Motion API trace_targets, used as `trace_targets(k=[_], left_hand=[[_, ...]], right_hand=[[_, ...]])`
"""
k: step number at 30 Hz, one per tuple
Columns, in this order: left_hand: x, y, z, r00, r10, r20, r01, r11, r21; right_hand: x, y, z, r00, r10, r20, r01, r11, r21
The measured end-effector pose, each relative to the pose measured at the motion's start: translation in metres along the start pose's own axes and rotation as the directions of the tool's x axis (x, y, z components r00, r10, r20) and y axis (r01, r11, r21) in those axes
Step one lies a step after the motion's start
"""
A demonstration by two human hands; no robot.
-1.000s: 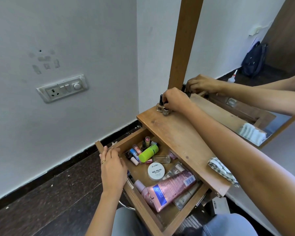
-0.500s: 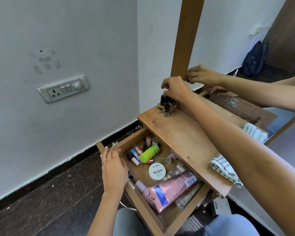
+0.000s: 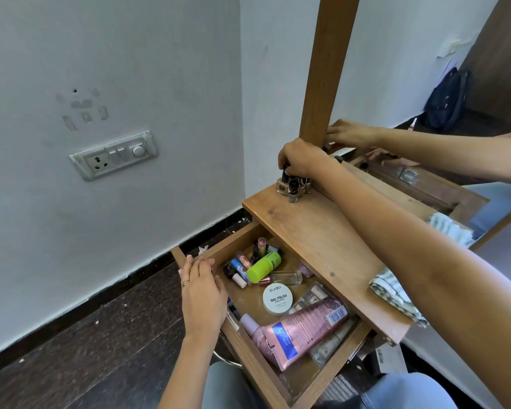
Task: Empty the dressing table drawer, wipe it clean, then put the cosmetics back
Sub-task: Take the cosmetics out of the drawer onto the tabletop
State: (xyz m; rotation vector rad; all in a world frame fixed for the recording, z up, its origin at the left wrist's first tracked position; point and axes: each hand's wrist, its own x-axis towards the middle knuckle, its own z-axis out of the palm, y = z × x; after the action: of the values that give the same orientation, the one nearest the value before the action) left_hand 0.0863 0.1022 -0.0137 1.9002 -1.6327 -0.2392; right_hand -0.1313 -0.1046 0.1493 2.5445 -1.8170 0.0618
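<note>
The wooden drawer [image 3: 338, 368] stands pulled out under the dressing table top [image 3: 313, 237]. In it lie a pink tube [image 3: 304, 329], a white nail polish wipes jar [image 3: 277, 299], a lime green bottle [image 3: 263, 266], a clear glass bottle [image 3: 286, 277] and several small lip sticks [image 3: 242, 265]. My left hand [image 3: 202, 296] rests with straight fingers on the drawer's front edge. At the table's back left corner stand several nail polish bottles [image 3: 292, 188]. My right hand [image 3: 304, 157] is over them, its fingers curled round one black cap.
A striped cloth [image 3: 396, 296] hangs over the table's right front edge. The mirror's wooden post [image 3: 328, 69] rises just behind the bottles, and the mirror [image 3: 425, 84] repeats my arms. A wall socket plate [image 3: 114, 154] is at the left. Dark floor lies below.
My right hand rose off the nail polish bottles and has come back down onto their caps. My left hand has stayed on the drawer's edge.
</note>
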Motion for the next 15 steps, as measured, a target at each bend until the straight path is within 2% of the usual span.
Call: trace_targets(k=[12,15], left_hand=[[0.001,-0.001,0.003,0.999,0.008,-0.036,-0.008,1.000,-0.005],[0.001,-0.002,0.003,0.999,-0.003,-0.042,0.003,1.000,-0.009]], right_hand=[[0.003,-0.001,-0.002,1.000,-0.026,-0.006,0.026,0.998,-0.060],[-0.007,-0.004,-0.010,0.995,-0.018,-0.097,0.010,0.997,-0.082]])
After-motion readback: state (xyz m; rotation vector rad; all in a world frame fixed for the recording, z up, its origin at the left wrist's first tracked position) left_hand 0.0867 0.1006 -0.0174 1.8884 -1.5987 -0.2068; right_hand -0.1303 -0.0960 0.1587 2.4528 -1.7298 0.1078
